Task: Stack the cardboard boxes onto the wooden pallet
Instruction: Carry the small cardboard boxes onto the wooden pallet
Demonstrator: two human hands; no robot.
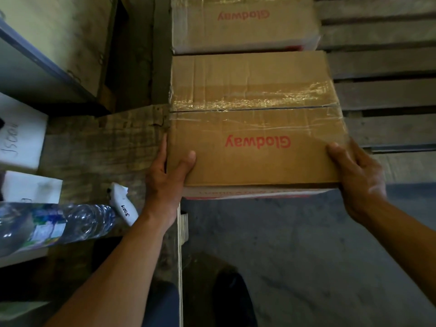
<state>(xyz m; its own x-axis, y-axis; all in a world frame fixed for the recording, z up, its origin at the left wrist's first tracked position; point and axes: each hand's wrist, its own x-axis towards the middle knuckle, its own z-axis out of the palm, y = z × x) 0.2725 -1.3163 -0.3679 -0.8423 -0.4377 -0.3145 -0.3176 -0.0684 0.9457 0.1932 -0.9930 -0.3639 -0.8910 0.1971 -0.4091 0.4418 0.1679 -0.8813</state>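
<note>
A taped brown cardboard box (254,119) with red "Glodway" print fills the middle of the view. My left hand (167,171) grips its near left corner, thumb on top. My right hand (358,171) grips its near right corner. The box lies over another box whose white and red edge (254,192) shows just beneath its near side. A second brown "Glodway" box (243,24) sits directly behind. The wooden pallet (387,90) with grey slats stretches to the right of both boxes.
A rough wooden bench (101,147) at left carries a plastic water bottle (59,225), white foam blocks (21,133) and a small white labelled device (123,206). A grey shelf (35,67) stands at far left. Grey concrete floor (318,256) lies in front.
</note>
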